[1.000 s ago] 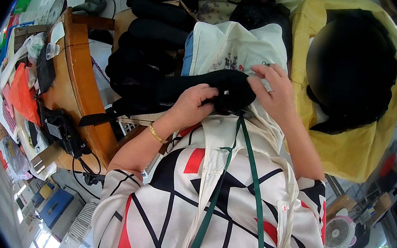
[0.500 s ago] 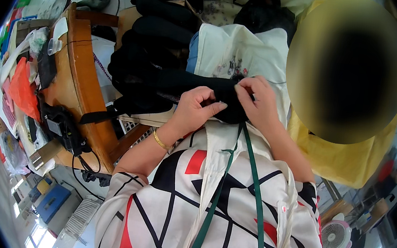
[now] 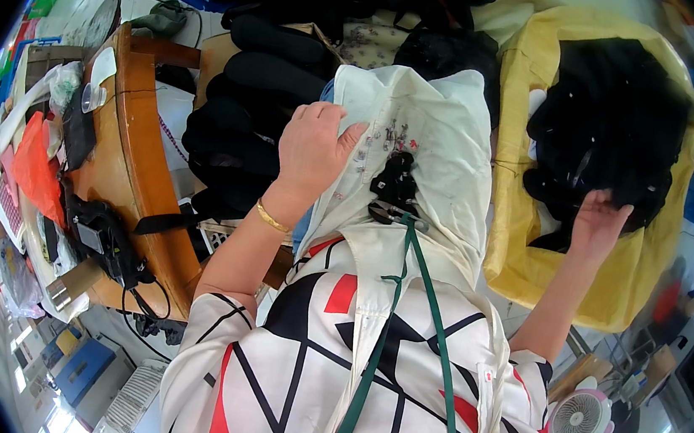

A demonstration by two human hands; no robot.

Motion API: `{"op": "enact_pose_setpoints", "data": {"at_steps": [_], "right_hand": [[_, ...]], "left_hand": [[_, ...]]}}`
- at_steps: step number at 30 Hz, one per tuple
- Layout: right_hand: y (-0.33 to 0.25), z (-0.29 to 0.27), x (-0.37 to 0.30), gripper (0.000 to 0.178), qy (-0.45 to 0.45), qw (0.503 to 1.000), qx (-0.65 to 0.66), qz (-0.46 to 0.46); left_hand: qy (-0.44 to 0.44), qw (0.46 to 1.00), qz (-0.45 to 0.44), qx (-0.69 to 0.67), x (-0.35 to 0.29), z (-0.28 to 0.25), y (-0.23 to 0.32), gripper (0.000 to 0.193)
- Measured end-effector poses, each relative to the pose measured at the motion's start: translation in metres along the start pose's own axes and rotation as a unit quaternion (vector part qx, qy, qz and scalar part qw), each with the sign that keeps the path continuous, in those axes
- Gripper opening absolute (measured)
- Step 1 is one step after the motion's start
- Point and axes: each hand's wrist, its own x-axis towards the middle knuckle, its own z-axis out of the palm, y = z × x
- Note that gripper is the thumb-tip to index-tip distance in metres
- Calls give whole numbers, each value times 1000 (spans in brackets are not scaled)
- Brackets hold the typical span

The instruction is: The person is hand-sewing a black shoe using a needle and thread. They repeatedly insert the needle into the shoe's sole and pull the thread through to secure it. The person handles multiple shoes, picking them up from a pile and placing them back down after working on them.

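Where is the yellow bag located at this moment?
In the head view, the yellow bag is on the right, beside the white apron; it holds black cloth items, and the right hand is over its near part.

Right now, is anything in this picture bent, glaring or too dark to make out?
In the head view, the wooden table looks bowed, a bright patch at lower left glares white, and the black cloth by the right hand loses most folds to darkness.

right hand (image 3: 601, 228) moved to yellow bag (image 3: 513, 149), left hand (image 3: 314, 147) shifted forward, small black pieces (image 3: 396, 179) uncovered
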Motion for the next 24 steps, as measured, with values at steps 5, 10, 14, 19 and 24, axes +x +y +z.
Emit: {"op": "enact_pose_setpoints", "data": {"at_steps": [5,10,14,19,24], "right_hand": [[44,17,-15,33,-5,982,-134,136],[107,50,-61,23,-103,952,-236,166],[123,64,-75,23,-138,928,-289,189],[130,77,-83,22,-164,915,-309,201],[128,87,-91,21,-209,887,-368,188]], "left_hand": [[-119,987,-39,103,-25,36,-18,27],[-94,984,-58,138,-20,23,-33,17],[-43,996,43,70,-16,19,-12,8],[-200,960,197,-10,-13,55,27,15],[-231,948,220,-15,-8,84,17,15]]}}
